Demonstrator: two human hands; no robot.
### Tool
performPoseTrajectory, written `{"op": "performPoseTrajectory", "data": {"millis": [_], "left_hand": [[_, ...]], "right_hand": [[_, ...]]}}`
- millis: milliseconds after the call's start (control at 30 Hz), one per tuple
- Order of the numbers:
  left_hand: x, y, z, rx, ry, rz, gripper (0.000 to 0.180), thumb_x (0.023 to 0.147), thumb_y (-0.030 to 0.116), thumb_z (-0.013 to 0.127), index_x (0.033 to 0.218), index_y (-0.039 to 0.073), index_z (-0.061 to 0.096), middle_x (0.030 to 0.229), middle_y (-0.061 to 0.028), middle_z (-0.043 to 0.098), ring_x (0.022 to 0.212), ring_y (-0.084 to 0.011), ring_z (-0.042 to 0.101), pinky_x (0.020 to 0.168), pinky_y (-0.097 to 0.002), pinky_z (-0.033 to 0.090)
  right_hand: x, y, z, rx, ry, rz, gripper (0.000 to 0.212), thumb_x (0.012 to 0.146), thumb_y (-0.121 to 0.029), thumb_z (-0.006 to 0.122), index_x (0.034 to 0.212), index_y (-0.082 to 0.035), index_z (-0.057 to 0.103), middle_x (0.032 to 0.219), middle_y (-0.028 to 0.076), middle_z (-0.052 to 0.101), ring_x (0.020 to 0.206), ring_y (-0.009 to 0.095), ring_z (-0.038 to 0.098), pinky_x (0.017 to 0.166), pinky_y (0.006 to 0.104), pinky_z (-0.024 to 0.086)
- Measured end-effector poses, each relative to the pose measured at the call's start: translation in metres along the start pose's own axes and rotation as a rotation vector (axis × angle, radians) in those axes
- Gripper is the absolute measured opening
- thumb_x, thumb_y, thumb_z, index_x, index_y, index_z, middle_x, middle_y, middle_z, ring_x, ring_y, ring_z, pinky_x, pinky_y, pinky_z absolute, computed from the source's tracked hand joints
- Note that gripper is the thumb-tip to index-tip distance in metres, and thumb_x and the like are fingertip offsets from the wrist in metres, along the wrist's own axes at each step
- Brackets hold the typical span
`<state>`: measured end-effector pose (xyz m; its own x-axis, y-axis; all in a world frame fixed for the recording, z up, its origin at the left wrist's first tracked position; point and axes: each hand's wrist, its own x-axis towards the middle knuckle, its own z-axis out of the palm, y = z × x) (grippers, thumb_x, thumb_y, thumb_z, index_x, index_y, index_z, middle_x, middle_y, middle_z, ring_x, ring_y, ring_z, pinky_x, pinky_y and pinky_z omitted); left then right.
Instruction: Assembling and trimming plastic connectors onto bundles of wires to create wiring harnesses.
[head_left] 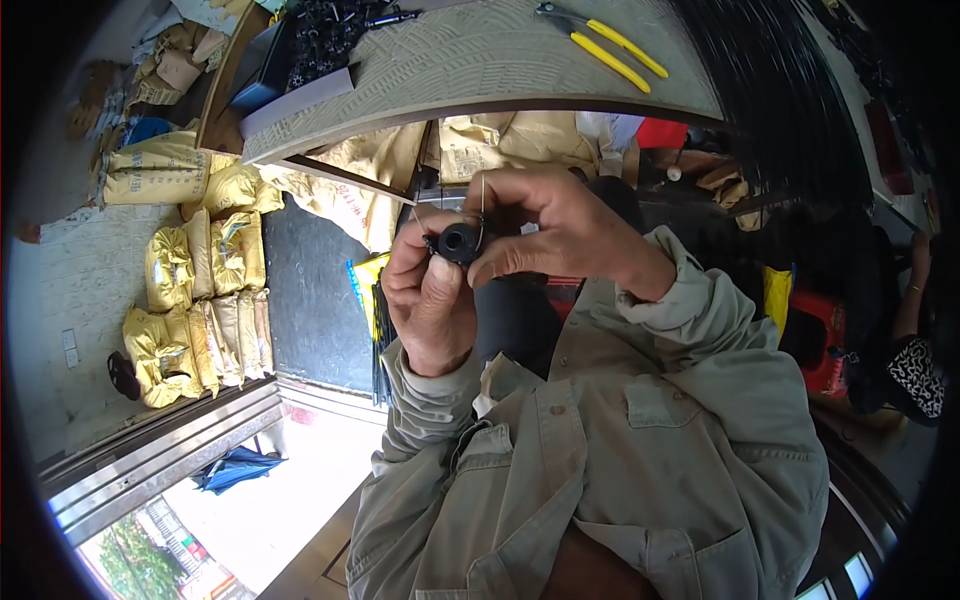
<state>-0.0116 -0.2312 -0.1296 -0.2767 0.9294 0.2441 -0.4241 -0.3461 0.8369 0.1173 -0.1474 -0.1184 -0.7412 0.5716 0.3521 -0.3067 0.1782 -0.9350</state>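
Both my hands are raised in front of my chest, just below the near edge of the workbench (460, 75). Between them is a small black round part (459, 257) with a hole through its middle, its open end facing up. My left hand (430, 300) grips it from the left, the thumb pressed against its lower rim. From the right, my right hand (555, 230) pinches at the part's side, thumb and forefinger close together. A thin metal wire (484, 195) stands up by the right fingertips. How the wire joins the part is too small to tell.
Yellow-handled pliers (620, 60) lie on the bench. Small black parts (325, 40) are heaped at its left, and a bundle of thin black rods (770, 90) hangs over its right end. Stacked sacks (205, 340) line the left wall. Another person's arm (912, 290) shows far right.
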Motion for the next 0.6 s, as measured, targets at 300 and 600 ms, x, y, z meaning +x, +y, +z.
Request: {"op": "performPoseTrajectory", "data": {"millis": [300, 600], "left_hand": [[-0.002, -0.004, -0.015, -0.009, -0.251, -0.076, 0.035, 0.073, 0.029, 0.066, 0.086, -0.002, 0.055, 0.077, -0.0045, 0.047, 0.072, -0.0128, 0.041, 0.067, -0.0248, 0.032], [-0.011, -0.008, -0.031, -0.115, -0.187, -0.113, 0.035, 0.072, 0.027, 0.068, 0.089, 0.0, 0.055, 0.081, -0.0044, 0.048, 0.072, -0.0128, 0.042, 0.067, -0.0244, 0.033]], "right_hand": [[-0.004, 0.016, -0.012, 0.187, -0.223, 0.017, 0.025, 0.069, -0.015, 0.075, 0.077, -0.001, 0.056, 0.069, -0.001, 0.055, 0.062, 0.005, 0.048, 0.055, 0.0218, 0.039], [-0.005, 0.005, -0.002, 0.09, -0.247, 0.113, 0.025, 0.067, -0.015, 0.075, 0.079, -0.001, 0.058, 0.071, 0.003, 0.058, 0.06, 0.009, 0.052, 0.054, 0.0246, 0.041]]}}
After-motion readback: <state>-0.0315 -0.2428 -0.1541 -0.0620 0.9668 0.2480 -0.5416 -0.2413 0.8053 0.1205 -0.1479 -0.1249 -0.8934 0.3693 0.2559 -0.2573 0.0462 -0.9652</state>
